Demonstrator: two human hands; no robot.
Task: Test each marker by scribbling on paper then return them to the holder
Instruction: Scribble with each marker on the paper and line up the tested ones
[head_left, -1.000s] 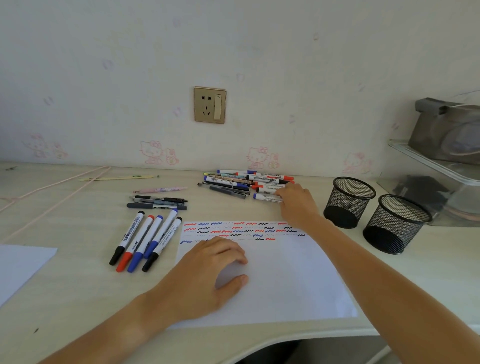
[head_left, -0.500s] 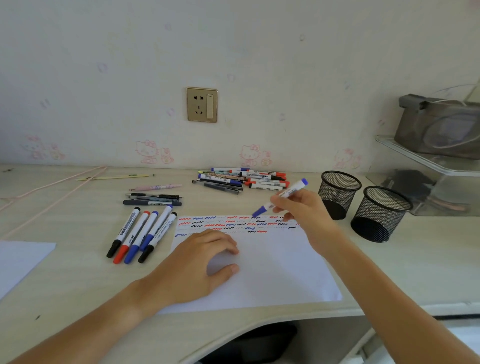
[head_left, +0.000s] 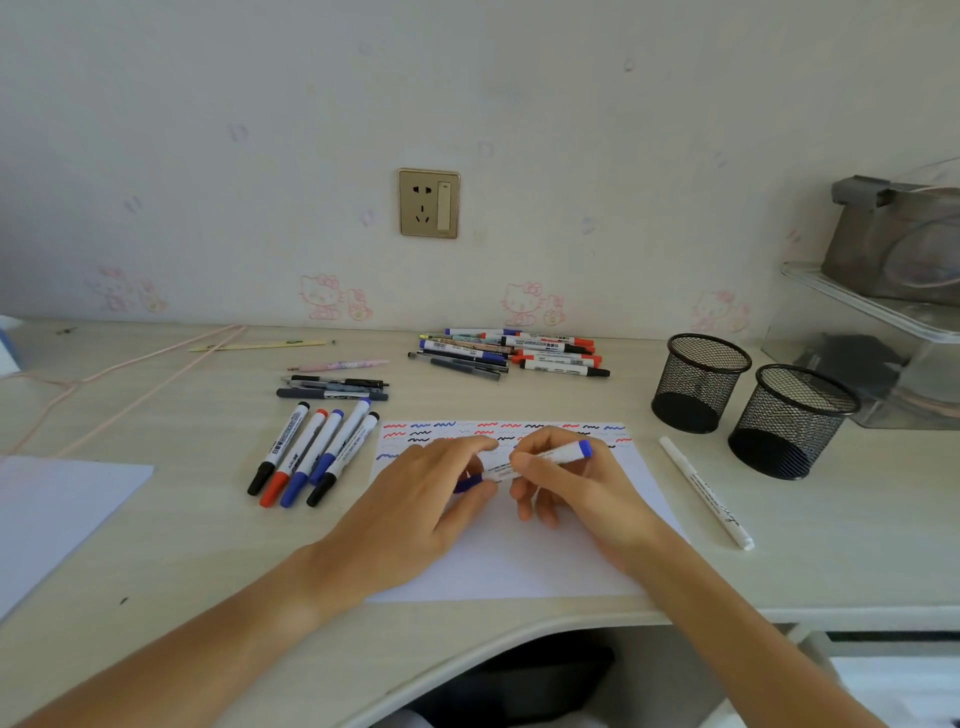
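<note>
A blue-capped white marker (head_left: 558, 455) is held over the white paper (head_left: 524, 561) by both hands. My right hand (head_left: 571, 483) grips its barrel; my left hand (head_left: 431, 493) pinches the blue cap end. Red, blue and black squiggles (head_left: 498, 431) run along the paper's far edge. Two empty black mesh holders (head_left: 698, 382) (head_left: 792, 421) stand to the right. A pile of markers and pens (head_left: 511, 353) lies behind the paper. Several markers (head_left: 317, 452) lie side by side left of the paper.
A white pen (head_left: 706, 493) lies right of the paper. Dark pens (head_left: 335, 387), a pink pen (head_left: 343, 365) and a pink cord (head_left: 130, 364) are at the left. Another sheet (head_left: 57, 514) lies far left. A clear shelf (head_left: 883, 312) stands at the right, a socket (head_left: 428, 203) on the wall.
My right hand took a blue marker from the pile and brought it down over the paper. My left hand lifted off the paper and closed on the marker's cap end.
</note>
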